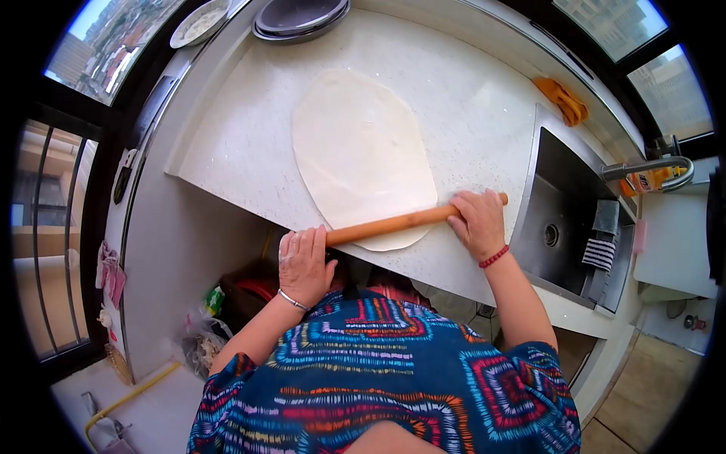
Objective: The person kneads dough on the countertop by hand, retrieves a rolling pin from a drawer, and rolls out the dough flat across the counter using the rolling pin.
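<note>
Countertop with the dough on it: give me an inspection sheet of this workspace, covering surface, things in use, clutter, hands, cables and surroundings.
Surface: pale, speckled countertop.
Things in use: flat dough sheet; wooden rolling pin across its near end.
Clutter: stacked bowls at the far side; orange cloth near the sink.
Hands: left hand and right hand over opposite ends of the pin; how firmly they grip, unclear.
Cables: nothing seen.
Surroundings: sink and faucet on the right; windows on both sides.

no readable text; the label (645,181) on the orange bottle (634,184) is illegible.
</note>
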The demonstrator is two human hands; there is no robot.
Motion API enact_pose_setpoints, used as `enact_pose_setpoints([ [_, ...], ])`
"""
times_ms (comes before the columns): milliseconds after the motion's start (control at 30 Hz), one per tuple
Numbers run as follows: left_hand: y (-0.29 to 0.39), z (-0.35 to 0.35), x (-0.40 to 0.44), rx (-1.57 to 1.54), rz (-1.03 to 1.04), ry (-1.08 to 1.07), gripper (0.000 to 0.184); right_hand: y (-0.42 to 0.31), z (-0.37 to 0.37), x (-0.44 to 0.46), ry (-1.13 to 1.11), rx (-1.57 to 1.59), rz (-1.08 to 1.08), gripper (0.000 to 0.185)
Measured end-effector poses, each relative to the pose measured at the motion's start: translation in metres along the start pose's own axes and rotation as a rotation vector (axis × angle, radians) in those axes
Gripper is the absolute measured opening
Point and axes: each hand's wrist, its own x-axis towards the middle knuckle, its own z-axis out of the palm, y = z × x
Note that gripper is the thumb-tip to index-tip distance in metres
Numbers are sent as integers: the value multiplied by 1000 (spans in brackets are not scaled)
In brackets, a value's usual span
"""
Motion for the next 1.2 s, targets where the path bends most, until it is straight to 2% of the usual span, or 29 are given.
enact_pose_setpoints([
  [33,1,-3,-5,-30,27,-29,72,-3,-5,-7,3,1,-2,25],
  [67,3,-10,-6,-120,47,-23,63,-4,-9,-15,-92,18,1,25],
  [100,-1,-11,-7,-116,48,-20,63,-4,-13,-24,-186,34,5,26],
  [167,-17,-15,-6,-154,-89,239,49,-4,-13,-32,-174,82,-3,26],
  [200,-29,-6,-1,-320,-281,356,34,-6,-15,-32,-154,67,50,26],
  [233,-44,7,3,-769,-608,315,32,-10,-15,-33,-138,53,106,25],
  [267,-47,6,15,-1161,-784,289,33,-9,-5,-28,-34,71,114,25],
  [300,-49,4,27,-1555,-945,253,34,-12,5,-18,-22,72,116,25],
  [367,-49,13,43,-1875,-1040,79,36,-22,21,6,65,57,215,26],
  [400,-49,16,54,-1918,-1062,-37,37,-29,27,19,77,56,222,26],
  [433,-49,17,61,-1910,-1051,-47,37,-37,33,31,72,25,264,27],
  [533,-56,16,85,-1885,-1144,-470,36,-54,48,45,81,-14,350,27],
  [567,-59,15,96,-1872,-1135,-486,36,-57,50,49,84,-21,381,27],
  [633,-59,18,116,-1548,-1193,-756,34,-69,47,44,64,-18,442,29],
  [700,-55,14,137,-1420,-1173,-823,33,-82,31,34,163,30,449,36],
  [767,-48,9,157,-1188,-682,-825,31,-90,23,24,237,44,435,38],
  [833,-30,2,194,-1448,-656,-684,32,-97,18,26,305,60,426,39],
  [867,-24,0,215,-1432,-635,-593,35,-103,17,32,324,99,406,40],
  [900,-14,-6,230,-1264,-485,-409,41,-106,17,39,346,133,382,41],
  [933,-7,-6,240,-863,-237,-273,40,-104,25,45,339,79,340,49],
  [967,-4,-4,244,-461,-1,-129,41,-101,30,56,336,65,352,49],
  [1000,-9,12,241,-468,5,-135,41,-98,35,70,280,-1,345,53],
  [1067,-24,52,229,-12,495,274,39,-88,51,94,232,-63,341,57],
  [1100,-25,44,223,-8,507,270,39,-81,63,104,163,-125,332,61],
  [1167,-29,26,199,-29,516,-147,55,-89,73,109,94,-176,333,65],
  [1200,-33,18,187,-81,515,-204,58,-99,71,109,-86,-92,359,66],
])
